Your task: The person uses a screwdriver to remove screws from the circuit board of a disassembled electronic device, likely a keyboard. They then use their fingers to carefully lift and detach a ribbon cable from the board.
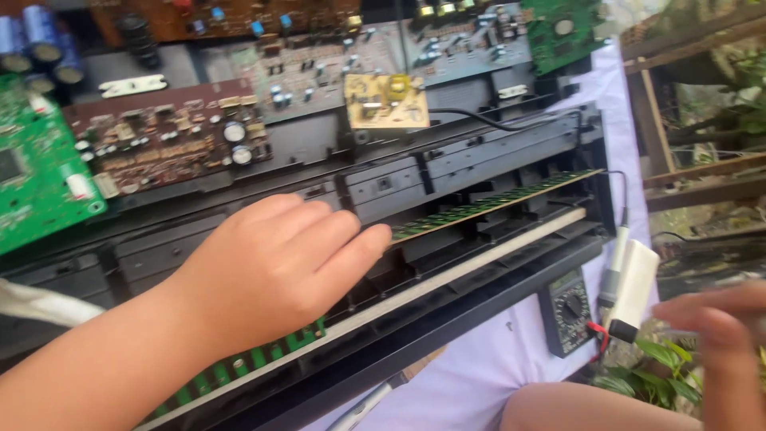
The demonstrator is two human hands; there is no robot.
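My left hand (275, 267) rests knuckles-up on a long, narrow green circuit strip (487, 206) that runs along the front of an opened black electronics chassis (447, 179). Its fingers curl over the strip's middle and press on it. My right hand (718, 339) is blurred at the lower right edge, off the chassis, with fingers loosely bent. I cannot tell whether it holds anything. It hovers close to a white rectangular block (636, 291) with a grey pen-like tool (616, 267) beside it.
Several circuit boards lie in the chassis: green (36, 172) at left, brown (167, 136), a small yellow one (385, 101), another green one (562, 32) at top right. A black multimeter (566, 311) sits on white cloth (479, 375). Wooden slats (702, 175) and plants are at right.
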